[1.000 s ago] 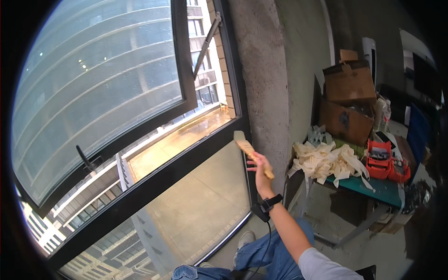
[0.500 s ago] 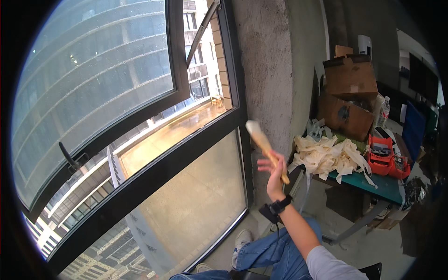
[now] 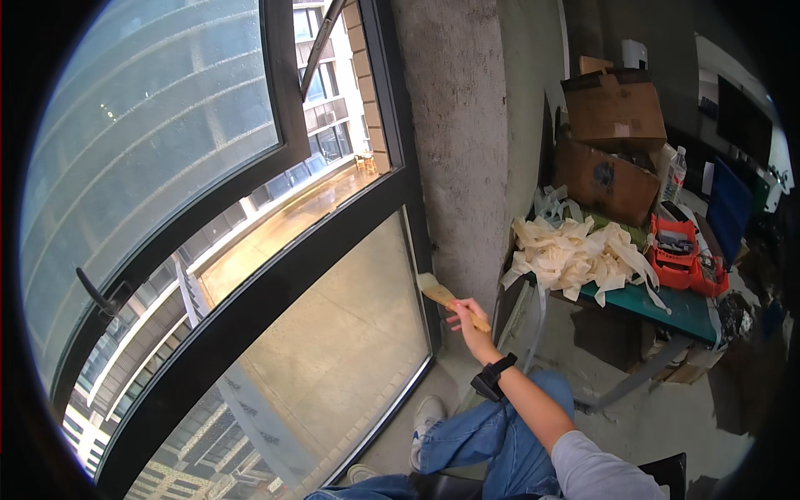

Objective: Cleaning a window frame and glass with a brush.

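My right hand (image 3: 476, 332) is closed around the wooden handle of a flat paintbrush (image 3: 442, 294). The pale bristles point left and upward, at the right upright of the dark window frame (image 3: 422, 267). Whether they touch the frame, I cannot tell. Left of the brush is the lower fixed glass pane (image 3: 342, 325), with a beige surface showing through it. A black band with a small box sits on my right wrist. My left hand is out of the picture.
Above the crossbar an outward-tilted window sash (image 3: 158, 108) stands open. A rough concrete pillar (image 3: 454, 125) rises beside the frame. To the right, a green table (image 3: 692, 323) bears crumpled cream strips (image 3: 567, 258), red bins (image 3: 673, 258), cardboard boxes (image 3: 612, 179) and a plastic bottle (image 3: 675, 175).
My right hand has moved down and slightly left with the brush. The brush has tipped from steep to flatter, its bristles now beside the frame's upright. The view has shifted a little.
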A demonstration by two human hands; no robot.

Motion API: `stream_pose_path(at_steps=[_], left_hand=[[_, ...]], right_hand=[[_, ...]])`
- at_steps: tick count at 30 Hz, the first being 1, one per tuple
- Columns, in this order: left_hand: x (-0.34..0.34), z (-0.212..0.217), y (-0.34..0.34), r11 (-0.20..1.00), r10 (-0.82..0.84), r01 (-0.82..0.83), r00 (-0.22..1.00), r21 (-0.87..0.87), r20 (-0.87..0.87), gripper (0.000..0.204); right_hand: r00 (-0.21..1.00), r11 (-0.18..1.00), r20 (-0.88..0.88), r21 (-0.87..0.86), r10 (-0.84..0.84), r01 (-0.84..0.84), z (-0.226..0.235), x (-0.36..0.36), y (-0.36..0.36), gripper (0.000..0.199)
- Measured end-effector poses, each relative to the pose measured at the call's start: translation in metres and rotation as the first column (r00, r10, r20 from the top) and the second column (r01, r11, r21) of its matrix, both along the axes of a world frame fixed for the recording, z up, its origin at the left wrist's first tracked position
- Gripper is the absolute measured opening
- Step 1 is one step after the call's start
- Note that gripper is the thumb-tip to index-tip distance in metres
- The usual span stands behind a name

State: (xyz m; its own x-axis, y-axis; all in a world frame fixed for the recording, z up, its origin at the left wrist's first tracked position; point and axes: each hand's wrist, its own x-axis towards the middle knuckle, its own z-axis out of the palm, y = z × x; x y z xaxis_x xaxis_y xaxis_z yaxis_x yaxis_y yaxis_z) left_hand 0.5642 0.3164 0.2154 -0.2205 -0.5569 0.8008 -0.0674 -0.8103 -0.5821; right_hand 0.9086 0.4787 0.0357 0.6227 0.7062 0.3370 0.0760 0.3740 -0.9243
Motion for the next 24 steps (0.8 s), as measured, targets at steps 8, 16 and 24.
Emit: stream_pose_path(at_steps=[8,16,24], left_hand=[[-0.003,-0.013,0.02,0.995,0.074,-0.086,0.974,-0.047,-0.216,0.014],[0.028,-0.005,0.055,0.979,-0.187,0.112,0.829,-0.172,-0.528,0.017],[0.036,-0.021,0.056,0.972,0.088,-0.22,0.648,-0.076,-0.757,0.005]], right_hand=[[0.992,0.951,0.039,0.282,0.124,-0.13,0.045,-0.033,-0.006,0.031],[0.989,0.996,0.122,-0.052,0.084,-0.078,-0.026,-0.022,0.004,0.024],[0.982,0.937,0.076,0.296,0.172,-0.187,-0.002,-0.014,-0.012,0.028]])
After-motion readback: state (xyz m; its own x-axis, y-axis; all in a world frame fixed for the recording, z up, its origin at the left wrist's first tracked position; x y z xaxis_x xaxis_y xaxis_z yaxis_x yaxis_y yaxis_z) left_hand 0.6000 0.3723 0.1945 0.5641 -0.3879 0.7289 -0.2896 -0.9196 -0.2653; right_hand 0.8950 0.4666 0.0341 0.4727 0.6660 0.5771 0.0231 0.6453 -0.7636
